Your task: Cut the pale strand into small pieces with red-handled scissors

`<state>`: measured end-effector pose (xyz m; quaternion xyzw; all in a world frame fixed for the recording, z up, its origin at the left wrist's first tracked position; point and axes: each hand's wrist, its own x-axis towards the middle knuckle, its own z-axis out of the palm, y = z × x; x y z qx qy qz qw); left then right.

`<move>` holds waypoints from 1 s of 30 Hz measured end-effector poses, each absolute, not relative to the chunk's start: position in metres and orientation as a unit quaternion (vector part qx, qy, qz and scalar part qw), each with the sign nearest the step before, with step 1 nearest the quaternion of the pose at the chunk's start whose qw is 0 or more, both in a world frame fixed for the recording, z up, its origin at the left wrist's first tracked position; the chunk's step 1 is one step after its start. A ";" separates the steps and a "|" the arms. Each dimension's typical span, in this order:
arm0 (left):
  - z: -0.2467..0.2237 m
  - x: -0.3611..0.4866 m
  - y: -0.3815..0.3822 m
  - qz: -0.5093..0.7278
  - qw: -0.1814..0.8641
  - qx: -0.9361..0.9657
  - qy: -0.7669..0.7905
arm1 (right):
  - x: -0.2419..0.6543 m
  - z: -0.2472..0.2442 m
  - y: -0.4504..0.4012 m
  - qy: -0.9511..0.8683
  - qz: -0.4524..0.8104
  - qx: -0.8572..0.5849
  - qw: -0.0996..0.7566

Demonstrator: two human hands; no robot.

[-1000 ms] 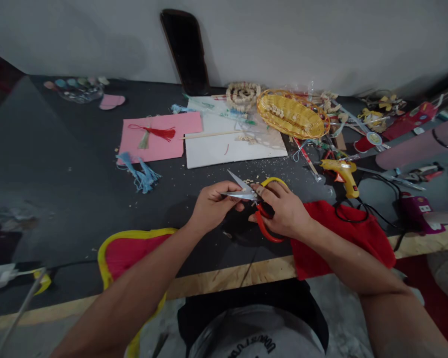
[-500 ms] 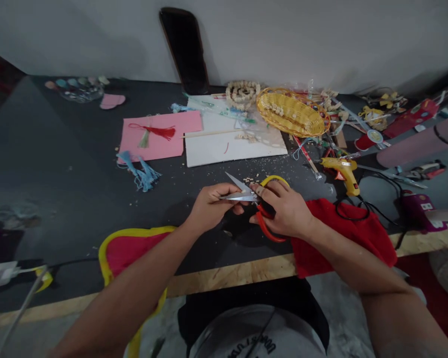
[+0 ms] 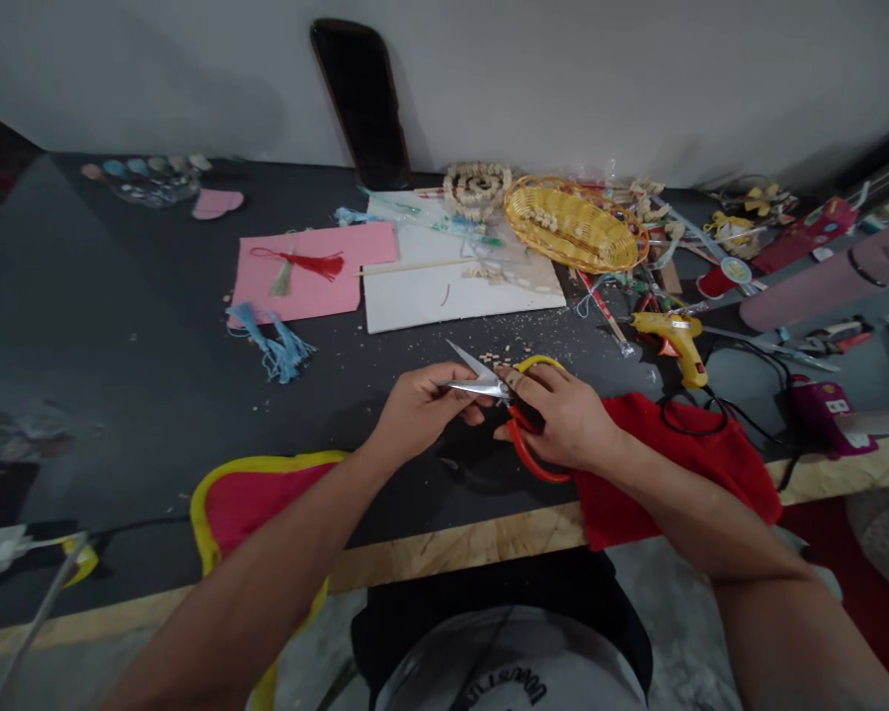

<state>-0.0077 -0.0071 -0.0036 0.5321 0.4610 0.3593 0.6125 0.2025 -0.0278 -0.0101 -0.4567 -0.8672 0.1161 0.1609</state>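
Scissors (image 3: 495,389) sit above the table (image 3: 140,375), near its front edge, blades spread; the right hand (image 3: 563,420) is clamped on the handles. The left hand (image 3: 422,403) has thumb and fingers drawn together at the blades; whether it grips a piece cannot be told. Over the last second, both hands keep nearly the same pose, indicating little visible progress. Lateral room extends leftward to the blue tassels (image 3: 282,355); the glue gun (image 3: 674,344) and red cloth (image 3: 688,484) bound the right.

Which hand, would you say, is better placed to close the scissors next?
Probably the right hand: it holds the scissors by their handles, while the left hand is at the open blades.
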 end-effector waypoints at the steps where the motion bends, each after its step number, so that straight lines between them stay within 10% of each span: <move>1: -0.004 -0.007 -0.007 0.363 0.603 0.536 0.465 | 0.202 -0.010 -0.027 -0.864 0.120 -0.462 0.161; 30: -0.009 -0.009 -0.006 0.364 0.632 0.515 0.450 | 0.201 -0.009 -0.029 -0.871 0.122 -0.442 0.176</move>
